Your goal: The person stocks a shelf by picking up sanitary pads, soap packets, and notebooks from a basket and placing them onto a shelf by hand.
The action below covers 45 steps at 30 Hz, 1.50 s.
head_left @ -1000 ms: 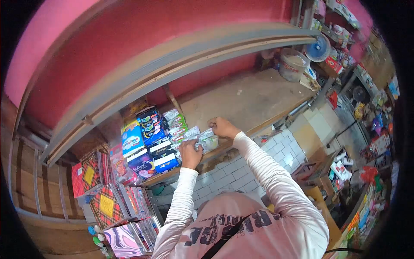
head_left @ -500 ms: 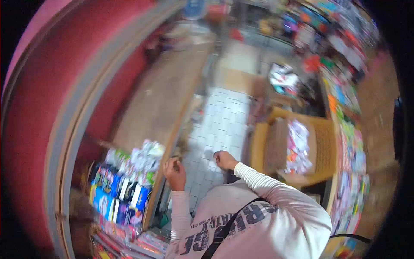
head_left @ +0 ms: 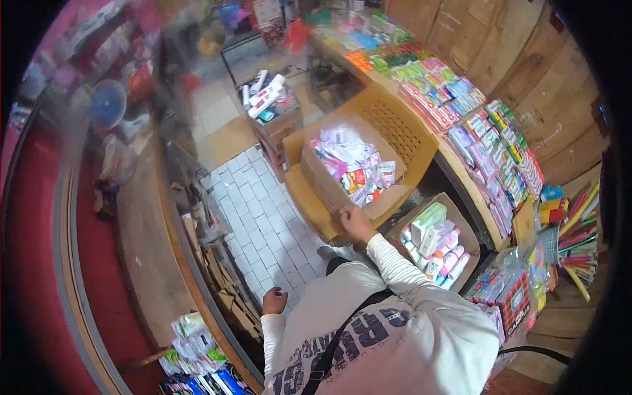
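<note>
My right hand (head_left: pixel 357 224) is at the near corner of an open cardboard box (head_left: pixel 388 201), its fingers curled over the edge. The box rests on the seat of a yellow-brown plastic chair (head_left: pixel 420 138) and holds a heap of small sachets and packets (head_left: pixel 355 164). Low on my left side, over the tiled floor, my left hand (head_left: pixel 275 301) hangs with its fingers curled in; I see nothing in it. Right of my right arm, another carton (head_left: pixel 462 271) contains white, pink and orange-capped bottles and a green-and-white box.
Packets in rows cover a long shelf (head_left: pixel 461 135) along the wooden wall on the right. A wooden counter (head_left: pixel 141 230) runs along the left, with packs (head_left: pixel 194 345) at its near end. White boxes (head_left: pixel 265 95) sit on a small stand ahead. Tiled floor (head_left: pixel 247 197) lies between.
The view has swung right, bringing the chair and shelf toward the middle. My right hand has gone from over the floor to the box's edge. My left hand has lowered.
</note>
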{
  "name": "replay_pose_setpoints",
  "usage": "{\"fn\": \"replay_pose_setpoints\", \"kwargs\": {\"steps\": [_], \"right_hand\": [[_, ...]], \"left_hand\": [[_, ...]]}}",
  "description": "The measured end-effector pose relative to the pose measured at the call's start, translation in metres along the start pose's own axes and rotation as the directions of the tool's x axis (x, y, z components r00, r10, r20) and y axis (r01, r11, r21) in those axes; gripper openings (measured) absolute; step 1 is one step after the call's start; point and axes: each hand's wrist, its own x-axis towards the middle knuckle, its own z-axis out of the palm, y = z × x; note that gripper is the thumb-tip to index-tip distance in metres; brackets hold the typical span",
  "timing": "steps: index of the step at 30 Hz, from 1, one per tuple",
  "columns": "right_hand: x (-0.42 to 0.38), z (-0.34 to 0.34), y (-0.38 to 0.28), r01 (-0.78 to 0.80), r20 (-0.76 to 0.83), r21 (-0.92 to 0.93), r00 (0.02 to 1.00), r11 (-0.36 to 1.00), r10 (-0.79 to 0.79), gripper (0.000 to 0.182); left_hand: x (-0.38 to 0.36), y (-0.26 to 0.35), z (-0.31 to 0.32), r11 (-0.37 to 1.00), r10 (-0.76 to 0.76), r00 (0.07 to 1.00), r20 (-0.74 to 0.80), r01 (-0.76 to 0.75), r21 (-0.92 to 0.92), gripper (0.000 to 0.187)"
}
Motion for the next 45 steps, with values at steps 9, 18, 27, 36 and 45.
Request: {"fn": "replay_pose_setpoints", "kwargs": {"steps": [9,18,27,36,45], "right_hand": [[0.101,-0.053,0.125,-0.520,-0.085,-0.064,0.853,0.852,0.514,0.044],[0.168,-0.003,0.201,-0.651,0.135,-0.264,0.705,0.712,0.696,0.078],[0.151,0.003,0.199,-0.445,0.072,-0.328,0.867,0.833,0.492,0.036],[0.155,-0.120,-0.030,-0.119,-0.037,-0.082,0.993,0.990,0.116,0.046],[0.162,-0.088,-0.170,-0.114,0.476,0.522,0.862,0.845,-0.177,0.031]], "left_hand": [[0.073,0.081,-0.034,0.999,-0.017,1.000,-0.012,0.018,0.044,0.043],[0.107,0.160,-0.046,0.996,0.079,0.997,-0.014,-0.078,0.047,0.043],[0.124,0.203,-0.055,0.981,0.194,0.980,0.055,-0.194,0.005,0.041],[0.144,0.350,-0.066,0.749,0.656,0.753,-0.054,-0.658,-0.074,0.068],[0.184,0.341,-0.084,0.446,0.441,0.897,0.020,-0.199,-0.873,0.049]]}}
